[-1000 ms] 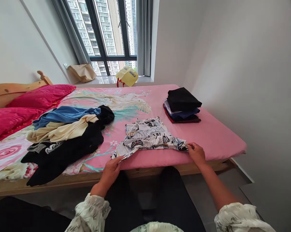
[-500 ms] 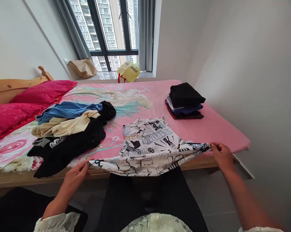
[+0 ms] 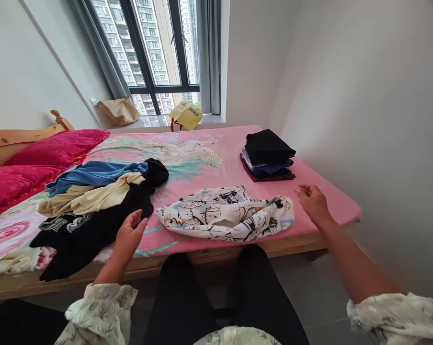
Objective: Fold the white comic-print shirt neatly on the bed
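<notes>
A white comic-print garment (image 3: 227, 215) lies rumpled near the front edge of the pink bed (image 3: 320, 191). My left hand (image 3: 128, 235) hovers to its left, fingers loosely curved and apart, holding nothing, just over a black garment (image 3: 94, 227). My right hand (image 3: 312, 201) is to the right of the printed garment, fingers loosely curled, empty and not touching it. Both hands are clear of the cloth.
A loose heap of blue (image 3: 94, 171), cream (image 3: 90, 196) and black clothes lies at the left. A folded stack (image 3: 267, 154) topped with black sits at the back right. Magenta pillows (image 3: 54, 146) are far left. Bags (image 3: 186, 114) rest on the window sill. A white wall is close on the right.
Both hands held the printed garment's corners and pulled it wide toward the bed's edge; now they have let go and it lies bunched on the bed, hands drawn apart.
</notes>
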The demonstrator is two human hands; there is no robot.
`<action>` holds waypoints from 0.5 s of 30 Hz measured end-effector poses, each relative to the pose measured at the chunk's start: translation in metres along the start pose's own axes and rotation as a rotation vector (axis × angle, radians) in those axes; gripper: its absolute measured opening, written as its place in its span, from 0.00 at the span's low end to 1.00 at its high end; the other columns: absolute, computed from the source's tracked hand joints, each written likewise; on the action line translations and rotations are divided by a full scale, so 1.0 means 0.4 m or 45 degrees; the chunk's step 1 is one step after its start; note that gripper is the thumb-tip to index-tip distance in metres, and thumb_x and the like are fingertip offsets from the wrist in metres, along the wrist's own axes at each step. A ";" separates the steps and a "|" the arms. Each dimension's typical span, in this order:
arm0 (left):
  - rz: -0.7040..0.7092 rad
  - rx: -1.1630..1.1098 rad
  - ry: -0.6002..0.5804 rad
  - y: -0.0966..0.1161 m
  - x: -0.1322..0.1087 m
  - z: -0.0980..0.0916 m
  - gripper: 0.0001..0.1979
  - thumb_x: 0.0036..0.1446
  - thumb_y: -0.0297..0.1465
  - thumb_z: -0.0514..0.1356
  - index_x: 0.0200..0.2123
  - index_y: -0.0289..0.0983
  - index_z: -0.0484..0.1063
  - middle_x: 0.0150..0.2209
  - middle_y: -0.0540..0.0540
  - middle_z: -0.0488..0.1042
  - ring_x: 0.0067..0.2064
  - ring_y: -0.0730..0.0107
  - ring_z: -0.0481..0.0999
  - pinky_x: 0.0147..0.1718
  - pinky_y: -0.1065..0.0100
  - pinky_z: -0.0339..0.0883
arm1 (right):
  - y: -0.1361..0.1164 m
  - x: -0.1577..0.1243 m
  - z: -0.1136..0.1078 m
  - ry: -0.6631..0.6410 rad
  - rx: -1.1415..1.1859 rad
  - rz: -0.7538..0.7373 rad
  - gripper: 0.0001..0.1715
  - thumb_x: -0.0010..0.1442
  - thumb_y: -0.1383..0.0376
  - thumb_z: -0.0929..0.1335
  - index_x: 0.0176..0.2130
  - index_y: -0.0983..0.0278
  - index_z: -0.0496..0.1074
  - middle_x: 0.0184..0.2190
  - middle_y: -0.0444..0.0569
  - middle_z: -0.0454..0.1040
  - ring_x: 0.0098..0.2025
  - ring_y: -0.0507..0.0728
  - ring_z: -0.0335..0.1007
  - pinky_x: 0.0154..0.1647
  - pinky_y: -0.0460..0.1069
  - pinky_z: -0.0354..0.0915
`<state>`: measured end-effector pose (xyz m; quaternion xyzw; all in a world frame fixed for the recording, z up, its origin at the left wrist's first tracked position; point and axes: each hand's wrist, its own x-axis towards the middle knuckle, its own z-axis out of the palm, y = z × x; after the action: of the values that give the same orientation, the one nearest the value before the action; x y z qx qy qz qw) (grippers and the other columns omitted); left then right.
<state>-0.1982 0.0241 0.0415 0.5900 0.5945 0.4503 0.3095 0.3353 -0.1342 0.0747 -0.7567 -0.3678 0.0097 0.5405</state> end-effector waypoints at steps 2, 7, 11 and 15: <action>0.113 0.147 -0.154 -0.013 -0.044 0.049 0.24 0.51 0.43 0.59 0.48 0.37 0.71 0.51 0.39 0.74 0.53 0.54 0.72 0.54 0.52 0.64 | -0.001 -0.062 0.040 -0.169 -0.053 -0.066 0.16 0.55 0.58 0.65 0.39 0.66 0.72 0.32 0.51 0.75 0.30 0.52 0.67 0.34 0.48 0.64; 0.732 0.415 -0.551 0.036 -0.146 0.230 0.17 0.59 0.37 0.54 0.49 0.40 0.72 0.53 0.42 0.74 0.57 0.60 0.69 0.58 0.57 0.60 | -0.084 -0.229 0.210 -0.727 -0.157 -0.376 0.13 0.61 0.59 0.62 0.39 0.60 0.74 0.37 0.45 0.76 0.38 0.53 0.70 0.42 0.46 0.64; 0.827 0.648 -0.721 0.047 -0.216 0.349 0.15 0.62 0.36 0.51 0.38 0.38 0.76 0.37 0.42 0.79 0.41 0.60 0.77 0.46 0.56 0.66 | -0.111 -0.311 0.329 -1.058 -0.395 -0.502 0.13 0.59 0.69 0.63 0.39 0.59 0.75 0.37 0.46 0.75 0.39 0.53 0.70 0.40 0.46 0.62; 0.856 0.736 -0.865 -0.002 -0.292 0.337 0.18 0.60 0.36 0.55 0.20 0.38 0.73 0.20 0.47 0.74 0.26 0.65 0.74 0.44 0.55 0.65 | -0.066 -0.350 0.324 -1.178 -0.665 -0.501 0.17 0.54 0.75 0.63 0.39 0.60 0.75 0.36 0.50 0.72 0.36 0.55 0.69 0.34 0.46 0.57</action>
<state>-0.0644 -0.0675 -0.0326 0.9200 0.3395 0.1273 0.1486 0.1655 -0.1045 -0.0110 -0.6994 -0.6905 0.1483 0.1097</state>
